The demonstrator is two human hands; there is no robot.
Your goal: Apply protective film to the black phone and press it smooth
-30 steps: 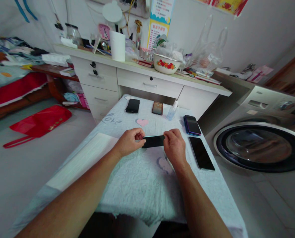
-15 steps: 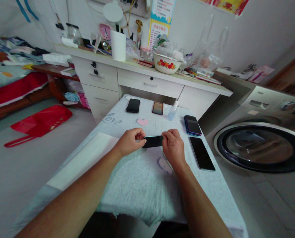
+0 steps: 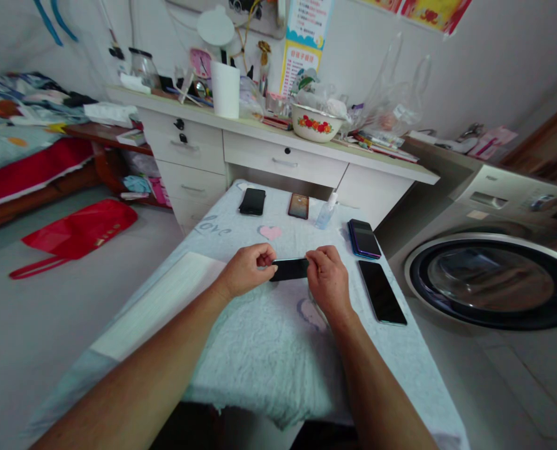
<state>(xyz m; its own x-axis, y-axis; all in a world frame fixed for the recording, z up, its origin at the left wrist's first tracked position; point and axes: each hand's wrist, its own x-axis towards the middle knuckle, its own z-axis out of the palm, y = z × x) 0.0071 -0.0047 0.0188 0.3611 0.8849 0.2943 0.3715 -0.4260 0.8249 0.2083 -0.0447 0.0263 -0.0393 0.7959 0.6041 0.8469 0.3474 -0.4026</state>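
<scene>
Both hands hold a black phone (image 3: 291,269) lengthwise, its long side across the view. My left hand (image 3: 250,269) pinches its left end between thumb and fingers. My right hand (image 3: 327,278) grips the right end, with fingers curled and part of the phone hidden behind them. On the cloth-covered table (image 3: 259,350), a long black phone (image 3: 382,292) lies right of my right hand, and a stack of phones (image 3: 364,239) sits just beyond it. Farther back are another black phone (image 3: 252,202), a brownish phone (image 3: 298,205) and a clear spray bottle (image 3: 326,211).
A white folded cloth or paper (image 3: 159,303) lies at the table's left. Behind stands a white desk (image 3: 285,153) with a flowered bowl (image 3: 316,122) and a paper roll (image 3: 225,90). A washing machine (image 3: 507,206) is at the right, a red bag (image 3: 81,230) on the floor at left.
</scene>
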